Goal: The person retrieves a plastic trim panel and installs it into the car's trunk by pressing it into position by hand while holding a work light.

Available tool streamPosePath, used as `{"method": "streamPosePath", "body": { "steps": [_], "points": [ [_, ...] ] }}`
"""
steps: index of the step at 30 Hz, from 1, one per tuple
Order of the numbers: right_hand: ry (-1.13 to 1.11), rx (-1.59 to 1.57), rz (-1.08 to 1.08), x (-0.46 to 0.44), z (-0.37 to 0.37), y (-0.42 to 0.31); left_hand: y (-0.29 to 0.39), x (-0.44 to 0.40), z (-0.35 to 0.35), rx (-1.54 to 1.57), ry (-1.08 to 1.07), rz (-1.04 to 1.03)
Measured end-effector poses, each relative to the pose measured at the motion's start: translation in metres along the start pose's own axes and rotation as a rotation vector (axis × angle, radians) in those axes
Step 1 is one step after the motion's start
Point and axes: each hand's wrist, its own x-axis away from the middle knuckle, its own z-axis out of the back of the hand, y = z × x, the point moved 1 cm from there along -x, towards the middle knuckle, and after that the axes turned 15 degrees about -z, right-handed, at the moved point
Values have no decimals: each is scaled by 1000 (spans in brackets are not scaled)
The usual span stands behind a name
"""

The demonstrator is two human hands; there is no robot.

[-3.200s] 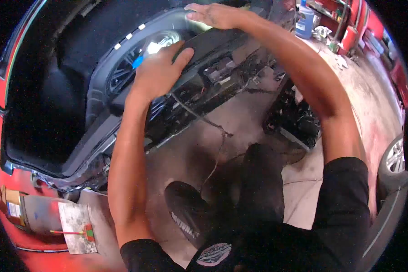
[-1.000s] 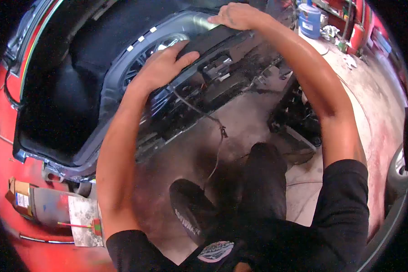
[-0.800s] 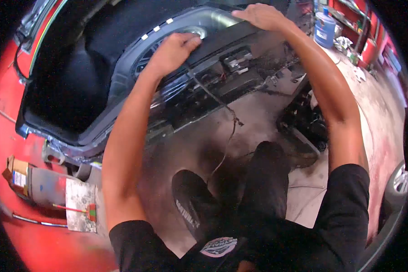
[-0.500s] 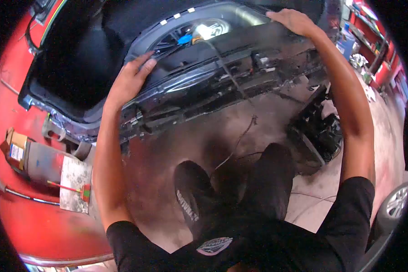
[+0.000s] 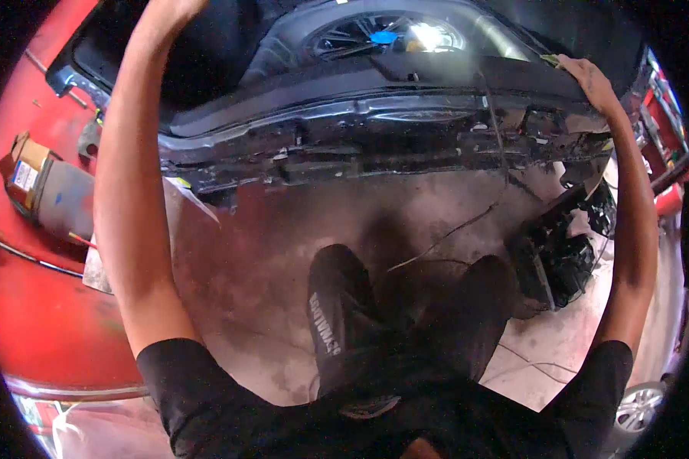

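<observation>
My left hand reaches far up at the top edge of the view, over the dark left side of the open car trunk. Its fingers are cut off, so their state is hidden. My right hand is at the right end of the black trunk sill trim, its fingers bent over the edge. A small yellow-green bit shows at its fingertips, too small to name. Inside the trunk lies a spare wheel with a blue piece at its centre and a bright light beside it.
Below the trim runs the bare rear body panel. A cord hangs down to the floor. Black car parts lie at right. On the red surface at left are a grey container and a cardboard box.
My left hand has moved up and left, away from the trim to the view's top edge. My right hand stays near the trim's right end. The view has shifted.
</observation>
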Motion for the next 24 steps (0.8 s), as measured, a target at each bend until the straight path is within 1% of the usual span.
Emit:
{"method": "streamPosePath", "body": {
  "steps": [1,2,3,4,5,6,8,11,12,13,16,17,18,19,20,21,22,23,24],
  "points": [
    [-15,0,-34,1,3,-1,-19,15,-26,-202,-244,-152],
    [-36,-3,-64,1,1,-3,-61,55,-87,-129,-380,18],
    [-25,39,63,-2,-7,-3,-103,95,-147,-81,-513,191],
    [-1,70,178,-6,-15,6,-71,104,-144,18,-172,-27],
    [53,117,272,-6,-5,20,-66,87,-137,90,-340,45],
    [-4,113,176,-8,-2,20,-65,94,-132,167,-516,164],
    [-94,70,-13,-11,-1,6,-62,105,-129,126,-469,134],
    [51,62,121,8,-5,-2,-56,91,-134,18,-440,33],
    [58,89,98,13,-1,-3,-60,87,-137,-20,-433,10],
    [62,113,84,15,0,-8,-65,74,-143,-123,-421,-40],
    [89,124,87,6,-6,6,-11,-3,-116,-21,-357,-306],
    [104,121,97,4,-7,6,-20,-31,-114,-15,-196,-454],
    [114,92,77,3,-8,8,-29,-22,-138,-114,-289,-457],
    [118,66,58,5,-8,7,-25,1,-175,-210,-383,-456],
    [120,42,48,5,-8,4,-14,22,-197,-307,-476,-444],
    [114,71,130,1,-13,0,-5,33,-199,-170,-452,-295],
    [139,103,179,4,-10,7,12,30,-201,-29,-415,-190],
    [111,112,192,5,-11,6,22,37,-207,127,-383,-48],
    [83,120,204,8,-10,3,23,47,-210,111,-396,-22]
  ]
}}
